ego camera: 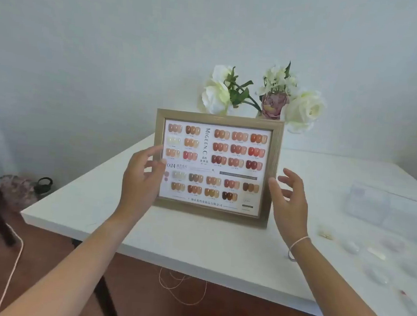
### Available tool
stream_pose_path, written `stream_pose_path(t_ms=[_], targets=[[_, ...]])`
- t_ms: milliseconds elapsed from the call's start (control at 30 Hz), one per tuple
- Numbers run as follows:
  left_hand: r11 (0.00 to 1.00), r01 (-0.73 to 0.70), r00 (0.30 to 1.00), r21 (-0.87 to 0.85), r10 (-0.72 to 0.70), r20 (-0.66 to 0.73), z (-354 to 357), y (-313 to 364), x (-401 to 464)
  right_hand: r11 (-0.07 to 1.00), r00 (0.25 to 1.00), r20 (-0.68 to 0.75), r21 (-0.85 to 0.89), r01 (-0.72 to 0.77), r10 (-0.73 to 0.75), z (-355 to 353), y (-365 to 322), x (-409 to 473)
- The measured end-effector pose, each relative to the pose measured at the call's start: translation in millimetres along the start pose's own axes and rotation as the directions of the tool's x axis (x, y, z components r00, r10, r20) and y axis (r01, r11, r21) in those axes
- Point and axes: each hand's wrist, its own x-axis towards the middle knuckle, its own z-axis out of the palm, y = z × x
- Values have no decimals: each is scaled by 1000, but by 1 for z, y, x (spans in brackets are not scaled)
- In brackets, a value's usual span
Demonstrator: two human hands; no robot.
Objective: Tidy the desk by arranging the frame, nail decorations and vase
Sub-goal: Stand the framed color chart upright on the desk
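Observation:
A gold picture frame (212,209) holding a nail colour chart stands upright on the white desk (196,241), facing me. My left hand (139,180) is at the frame's left edge with its fingers spread, the thumb and fingertips resting on the front. At the right edge my right hand (290,201) is open too, with its thumb against the frame's side and its fingers apart. White and pink flowers (264,97) rise behind the frame, which hides the vase. Small pale nail decorations (350,246) lie scattered on the desk at the right.
A clear plastic box (371,205) sits at the right, behind the scattered pieces. The wall stands close behind the desk. To the left, on the floor, are a patterned bag (16,190) and a dark bottle (43,185). A thin cord (182,288) hangs below the desk's front edge.

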Motion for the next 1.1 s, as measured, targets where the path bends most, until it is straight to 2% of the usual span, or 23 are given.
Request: stream_pose_path(t_ms=[100,167,467,700,1100], targets=[[997,74,994,7,-74,-82,-2,-13,11,998,999,-26,45,-34,36,6,-1,2],[994,105,991,-16,-106,-81,-3,-26,16,996,1000,-16,86,-23,24,11,1,2],[953,270,962,-139,-259,90,11,-64,21,990,998,55,138,13,-21,29,11,2],[950,245,969,-192,-234,78,24,-76,20,991,999,34,130,-25,21,35,27,6],[951,223,975,-213,-217,50,24,-86,20,996,1000,7,88,9,-10,39,28,8]])
